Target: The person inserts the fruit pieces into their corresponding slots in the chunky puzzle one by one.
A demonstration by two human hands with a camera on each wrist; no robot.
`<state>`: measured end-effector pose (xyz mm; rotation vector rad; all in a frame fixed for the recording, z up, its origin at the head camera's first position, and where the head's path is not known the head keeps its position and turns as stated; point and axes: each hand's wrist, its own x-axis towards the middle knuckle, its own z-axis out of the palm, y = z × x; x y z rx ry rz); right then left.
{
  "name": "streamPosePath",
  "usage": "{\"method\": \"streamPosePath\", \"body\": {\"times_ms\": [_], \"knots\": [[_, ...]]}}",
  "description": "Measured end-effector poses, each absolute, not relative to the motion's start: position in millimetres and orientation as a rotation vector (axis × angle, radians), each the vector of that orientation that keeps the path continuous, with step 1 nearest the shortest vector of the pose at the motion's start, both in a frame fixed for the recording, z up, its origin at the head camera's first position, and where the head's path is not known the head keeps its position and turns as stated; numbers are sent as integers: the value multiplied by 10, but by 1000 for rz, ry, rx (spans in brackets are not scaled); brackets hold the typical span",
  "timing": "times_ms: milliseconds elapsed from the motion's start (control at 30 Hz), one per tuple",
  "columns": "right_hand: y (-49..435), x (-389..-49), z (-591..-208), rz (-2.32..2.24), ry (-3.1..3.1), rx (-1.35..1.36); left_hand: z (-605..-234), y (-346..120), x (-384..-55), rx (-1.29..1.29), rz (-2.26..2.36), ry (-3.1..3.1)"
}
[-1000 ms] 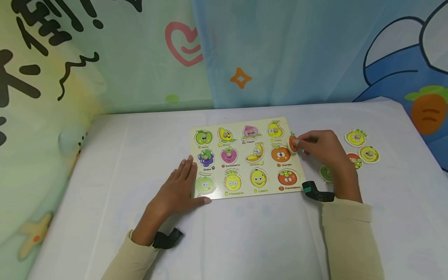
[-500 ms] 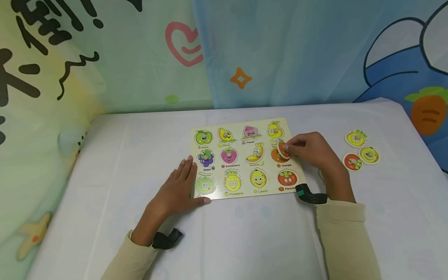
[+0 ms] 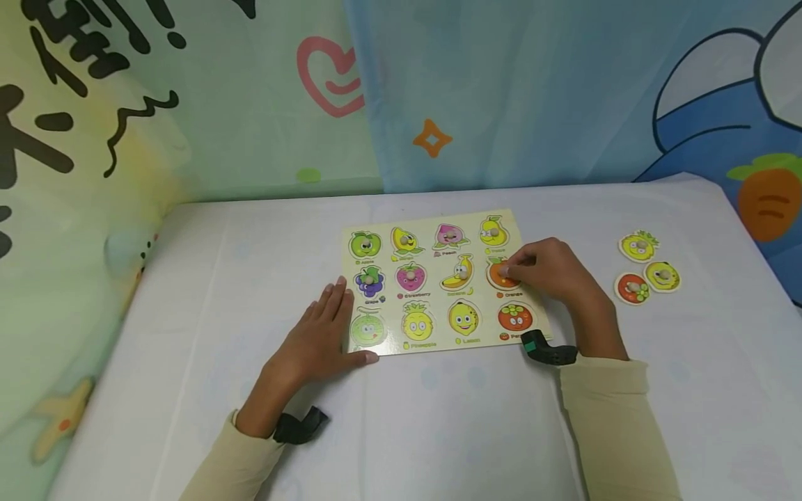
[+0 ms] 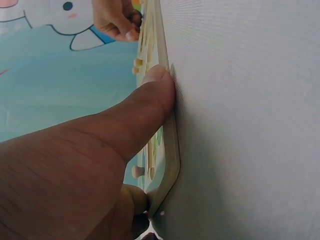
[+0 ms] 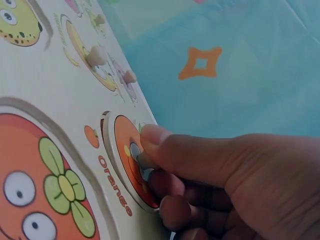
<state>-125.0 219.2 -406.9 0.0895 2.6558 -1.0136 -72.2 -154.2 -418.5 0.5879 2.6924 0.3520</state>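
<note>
Five labels are readable on board (image 3: 392, 327): Orange, Strawberry, Grape, Pineapple, Lemon. Bottom-right label is part-covered by black wrist device (image 3: 549, 350). Pineapple piece (image 3: 638, 248), lemon piece (image 3: 662, 277), persimmon piece (image 3: 631, 289) grouped on tablecloth (image 3: 470, 431), right of board. Orange piece (image 5: 131, 170), round, pale-edged, is held slightly proud of board beside Orange label, pinched between thumb and curled fingers of right hand (image 3: 551, 268). Board edge is touched by left hand (image 3: 318, 339), fingers straight, nothing gripped.

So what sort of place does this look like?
Probably a children's play or learning corner, perhaps specially set up: a fruit puzzle board lies on a white-covered table, with a cartoon-printed backdrop behind it.
</note>
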Motion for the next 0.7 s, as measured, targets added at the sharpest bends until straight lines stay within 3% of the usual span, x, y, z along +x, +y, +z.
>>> {"method": "streamPosePath", "body": {"times_ms": [700], "knots": [[2100,-1243,-4056,-928,2719,108,-4178,-1523,-706,568,383,2687]]}}
